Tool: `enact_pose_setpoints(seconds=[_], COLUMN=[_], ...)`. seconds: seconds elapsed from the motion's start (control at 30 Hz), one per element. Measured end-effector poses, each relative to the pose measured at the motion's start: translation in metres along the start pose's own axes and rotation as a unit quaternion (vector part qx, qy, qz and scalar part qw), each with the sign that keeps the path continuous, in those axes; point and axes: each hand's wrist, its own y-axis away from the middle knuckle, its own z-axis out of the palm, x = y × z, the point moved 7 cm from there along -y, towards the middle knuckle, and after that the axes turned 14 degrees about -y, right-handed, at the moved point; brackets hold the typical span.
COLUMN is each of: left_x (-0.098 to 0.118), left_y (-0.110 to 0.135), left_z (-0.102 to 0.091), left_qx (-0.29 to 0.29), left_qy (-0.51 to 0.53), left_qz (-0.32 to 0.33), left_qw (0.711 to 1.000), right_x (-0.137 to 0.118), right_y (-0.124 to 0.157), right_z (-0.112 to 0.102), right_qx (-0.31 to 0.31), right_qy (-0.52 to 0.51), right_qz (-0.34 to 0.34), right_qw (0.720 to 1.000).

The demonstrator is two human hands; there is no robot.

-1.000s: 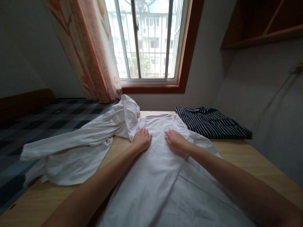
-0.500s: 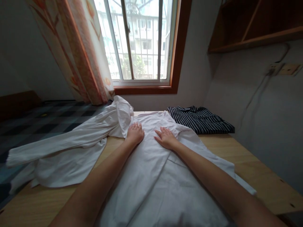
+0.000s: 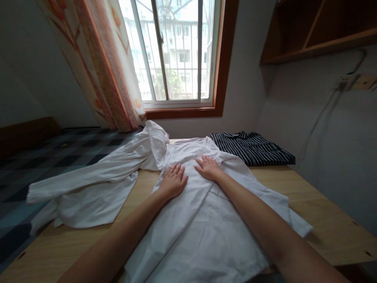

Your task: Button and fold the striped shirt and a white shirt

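Observation:
A white shirt (image 3: 203, 220) lies spread over the wooden table in front of me, its upper part toward the window and a sleeve reaching out to the right. My left hand (image 3: 174, 180) rests flat on the left side of the shirt, fingers spread. Flat on the shirt's upper right part lies my right hand (image 3: 207, 167), also with its fingers apart. Neither hand grips the cloth. Some creases run down the middle of the shirt, and my forearms cover parts of both sides.
Another white garment (image 3: 97, 184) lies crumpled at the left, across the table (image 3: 318, 208) and a checked bed (image 3: 17, 169). A folded black-and-white striped shirt (image 3: 253, 149) sits at the back right. Beyond are a window, a curtain (image 3: 108, 78) and a wall shelf (image 3: 321, 51).
My left hand has slid toward me and slightly right over the shirt. My right hand has shifted slightly away from me. The view has moved a little.

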Motion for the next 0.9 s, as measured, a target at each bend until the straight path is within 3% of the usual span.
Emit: enact_pose_setpoints(seconds=[0.17,0.3,0.47,0.6,0.77,0.9], left_x=[-0.007,-0.052,-0.096,-0.101,-0.096,-0.103], left_y=[-0.006,-0.036,-0.081,-0.1,-0.113,-0.123], left_z=[-0.023,-0.046,-0.023,-0.012,-0.018,-0.023], left_qx=[0.048,0.082,-0.007,-0.007,0.025,0.06], left_qy=[-0.003,-0.016,0.084,0.136,0.2,0.142], left_qz=[-0.011,-0.126,-0.189,-0.187,-0.133,-0.093], left_qw=[0.999,0.989,0.978,0.973,0.97,0.984], right_x=[0.003,0.005,0.004,0.003,-0.001,-0.002], right_y=[0.012,0.014,0.013,0.013,0.008,0.0], right_z=[0.001,0.002,0.003,0.002,-0.001,-0.001], right_qx=[-0.002,0.002,-0.003,-0.006,-0.006,0.004], right_qy=[0.01,0.014,0.008,0.004,0.004,0.0], right_qz=[-0.002,-0.001,0.001,-0.002,-0.014,-0.012], right_qw=[1.0,1.0,1.0,1.0,1.0,1.0])
